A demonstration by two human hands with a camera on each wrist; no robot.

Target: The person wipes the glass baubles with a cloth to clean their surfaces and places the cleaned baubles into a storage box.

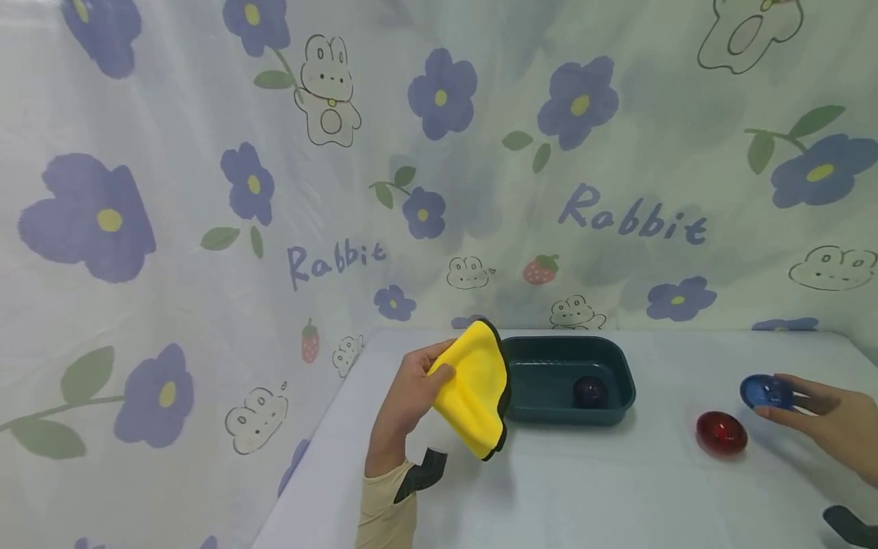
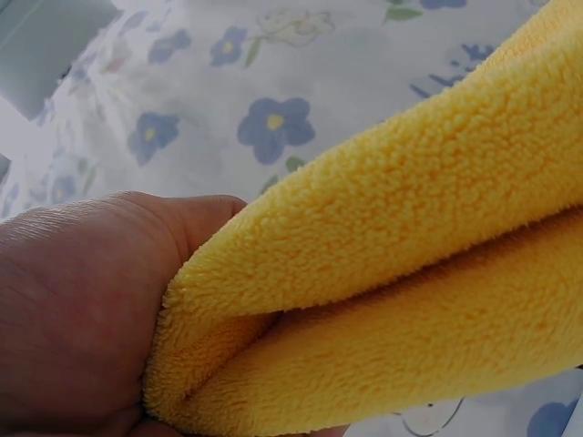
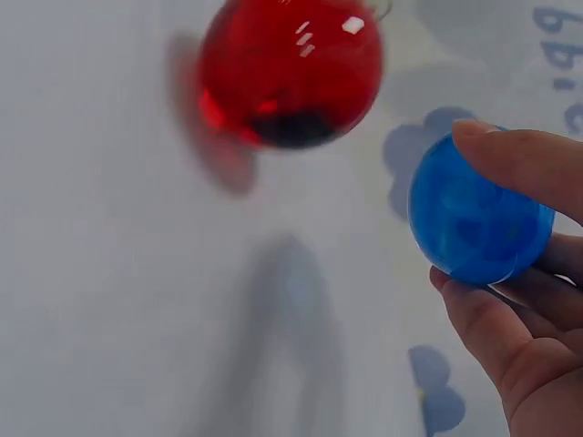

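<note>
My left hand pinches a yellow cloth with a dark edge, held up beside the left end of a dark green bin. In the left wrist view the cloth looks fluffy and folded, with the thumb along it. Over at the right, my right hand grips a clear blue ball between thumb and fingers, above the table. The right wrist view shows the blue ball close up. Just left of that hand, a shiny red ball rests on the table.
The dark green bin stands at the back of the white table. A dark purple ball lies inside it, toward the right. Behind the table hangs a curtain printed with flowers and rabbits.
</note>
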